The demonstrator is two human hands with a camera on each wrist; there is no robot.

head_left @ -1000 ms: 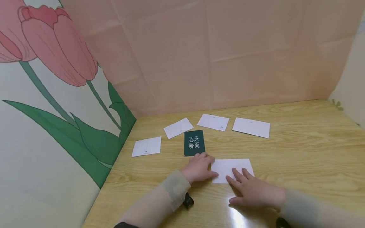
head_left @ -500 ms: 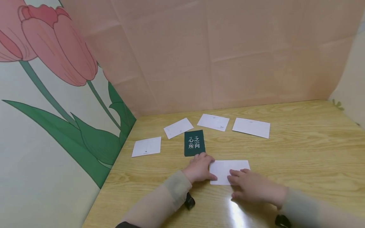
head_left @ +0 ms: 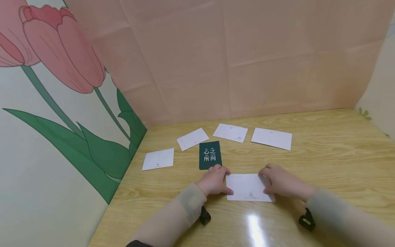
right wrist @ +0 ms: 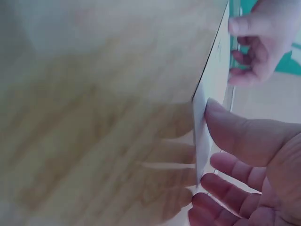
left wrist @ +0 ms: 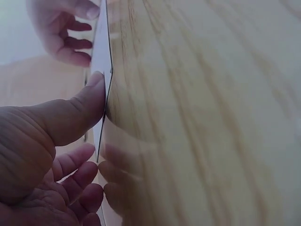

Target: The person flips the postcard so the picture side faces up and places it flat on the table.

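Observation:
A white postcard [head_left: 245,187] lies before me on the wooden table, its plain side up with a small printed mark by the near edge. At its left edge my left hand [head_left: 215,180] holds it, thumb on the face and fingers around the far left corner. My right hand [head_left: 282,181] grips the right edge, thumb on top and fingers along the side. In the left wrist view the postcard [left wrist: 100,56] runs between both hands. The right wrist view shows my right thumb [right wrist: 244,136] pressed on the face, the fingers at the edge.
A dark green card [head_left: 210,155] with white characters lies just beyond my left hand. Several white cards form an arc behind it, from the left card [head_left: 158,159] to the right card [head_left: 271,138]. A pink cloth [head_left: 231,61] hangs behind the table [head_left: 333,154].
My right hand has moved from over the postcard's face to its right edge, uncovering the small print. The postcard has shifted slightly left and nearer. My left hand has stayed almost still.

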